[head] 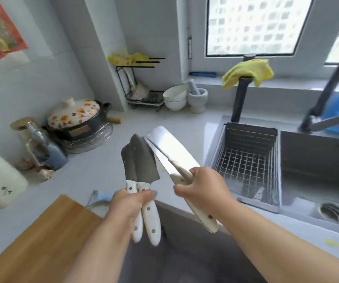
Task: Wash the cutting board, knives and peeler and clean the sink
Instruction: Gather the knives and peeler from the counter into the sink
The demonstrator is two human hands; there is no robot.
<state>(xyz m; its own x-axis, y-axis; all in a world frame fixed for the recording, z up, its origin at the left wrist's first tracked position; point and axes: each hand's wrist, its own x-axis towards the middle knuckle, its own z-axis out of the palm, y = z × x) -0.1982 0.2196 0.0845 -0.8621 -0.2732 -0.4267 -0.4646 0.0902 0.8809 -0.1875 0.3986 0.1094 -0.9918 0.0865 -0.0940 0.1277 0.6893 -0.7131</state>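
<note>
Four white-handled knives are split between the two hands at the centre of the frame. The left hand (pixel 132 203) grasps two dark-bladed knives (pixel 140 160) by their handles, pressed side by side, blades pointing up and away from the body. The right hand (pixel 202 189) grasps a wide bright cleaver (pixel 171 149) together with a slimmer knife (pixel 162 158), blades angled toward the upper left. Holding them by the handles with the edges fanned outward likely keeps the sharp parts clear of fingers and forearms while they are carried.

The sink (pixel 315 160) lies at the right of the frame, with a wire basket (pixel 246 166) hung in its left part and the drain (pixel 333 212) at lower right; the knives hang over the pale surface (pixel 103 166), just left of it. The cutting board (pixel 48 237) rests on the surface at lower left, and a pale blue-handled tool, probably the peeler (pixel 101 198), lies just beyond it, partly hidden behind the left hand. Judging by this, washing has not begun.
</note>
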